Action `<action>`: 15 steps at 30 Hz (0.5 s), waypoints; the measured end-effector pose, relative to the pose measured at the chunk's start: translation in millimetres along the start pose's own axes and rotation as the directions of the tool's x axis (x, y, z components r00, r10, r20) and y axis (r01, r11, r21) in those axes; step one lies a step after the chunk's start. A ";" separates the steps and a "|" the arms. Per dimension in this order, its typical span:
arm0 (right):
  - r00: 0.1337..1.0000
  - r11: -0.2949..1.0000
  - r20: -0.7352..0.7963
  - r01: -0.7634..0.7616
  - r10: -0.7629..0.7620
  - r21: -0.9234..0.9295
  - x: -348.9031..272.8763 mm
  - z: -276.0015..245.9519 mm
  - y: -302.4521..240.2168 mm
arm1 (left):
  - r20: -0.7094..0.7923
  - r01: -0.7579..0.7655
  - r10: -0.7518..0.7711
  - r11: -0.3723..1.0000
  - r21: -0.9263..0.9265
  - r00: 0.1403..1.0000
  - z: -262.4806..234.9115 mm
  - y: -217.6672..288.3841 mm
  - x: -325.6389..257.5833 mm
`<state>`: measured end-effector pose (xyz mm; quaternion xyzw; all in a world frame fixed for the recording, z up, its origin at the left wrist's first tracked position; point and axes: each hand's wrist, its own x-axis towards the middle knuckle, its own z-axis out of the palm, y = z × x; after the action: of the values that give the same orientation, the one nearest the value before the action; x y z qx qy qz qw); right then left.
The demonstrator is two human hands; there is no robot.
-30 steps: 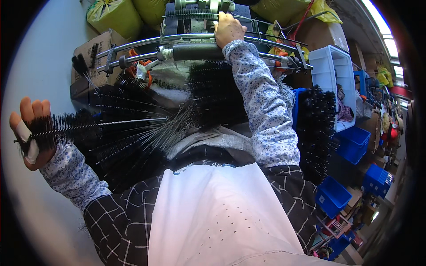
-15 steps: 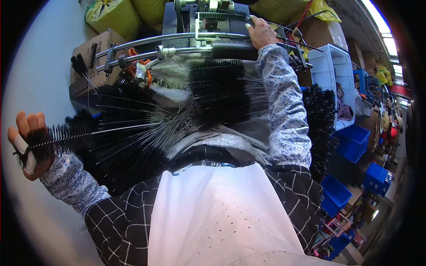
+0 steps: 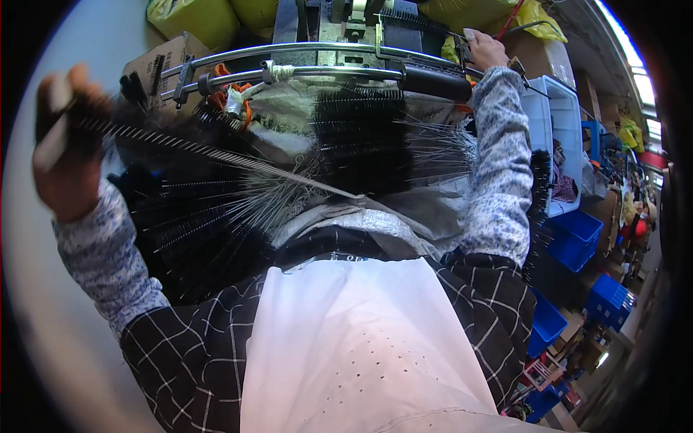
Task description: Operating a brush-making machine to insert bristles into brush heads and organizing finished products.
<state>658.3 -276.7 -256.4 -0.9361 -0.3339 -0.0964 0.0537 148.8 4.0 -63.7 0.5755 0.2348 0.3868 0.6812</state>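
My left hand (image 3: 68,155), smeared by motion and with white wrapping on a finger, is raised at the left. It grips the black bristled end of a wire brush, whose twisted metal stem (image 3: 238,160) slants down to the right over the lap. My right hand (image 3: 486,52) is at the right end of a machine's rail carriage, fingers curled; what they hold is hidden. A black bristle brush (image 3: 411,20) lies along the carriage beside it. Below the rails (image 3: 303,47) is a black grip sleeve (image 3: 435,82). Bundles of black wire brushes (image 3: 361,141) lie across the lap.
A cardboard box (image 3: 177,58) stands behind the rails at the left, with yellow sacks (image 3: 198,18) beyond. To the right are a white crate (image 3: 540,144) and blue bins (image 3: 576,238). A pale cloth (image 3: 361,220) covers the lap.
My left hand has risen with the wire brush, whose stem now slants down to the right. My right hand, the carriage and the black sleeve have moved right.
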 end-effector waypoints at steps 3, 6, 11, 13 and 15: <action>0.937 0.944 0.215 0.220 -0.274 0.245 8.9 -16.2 -2.7 | 0.626 -0.001 -0.030 0.999 0.050 0.780 50.0 -13.2 13.7; 0.959 0.923 0.207 0.106 -0.193 0.369 -30.0 -70.9 22.4 | 0.731 0.062 -0.020 0.998 -0.031 0.682 79.7 -61.4 29.6; 0.779 0.598 0.346 0.045 -0.523 0.800 -92.8 -139.1 -32.9 | 0.711 0.078 0.007 0.993 -0.086 0.703 146.4 -97.4 17.0; 0.756 0.490 0.338 -0.026 -0.561 0.872 -112.2 -142.7 -74.7 | 0.654 0.037 0.023 0.996 -0.078 0.756 170.0 -122.3 14.1; 0.779 0.358 0.285 -0.083 -0.558 0.930 -127.4 -141.8 -108.9 | 0.577 -0.052 0.057 0.998 -0.025 0.815 184.2 -143.9 9.6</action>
<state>471.9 -294.4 -141.7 -0.6682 -0.4697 0.3751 0.4384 332.4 -104.8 -159.6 0.6693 -0.0010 0.2146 0.7113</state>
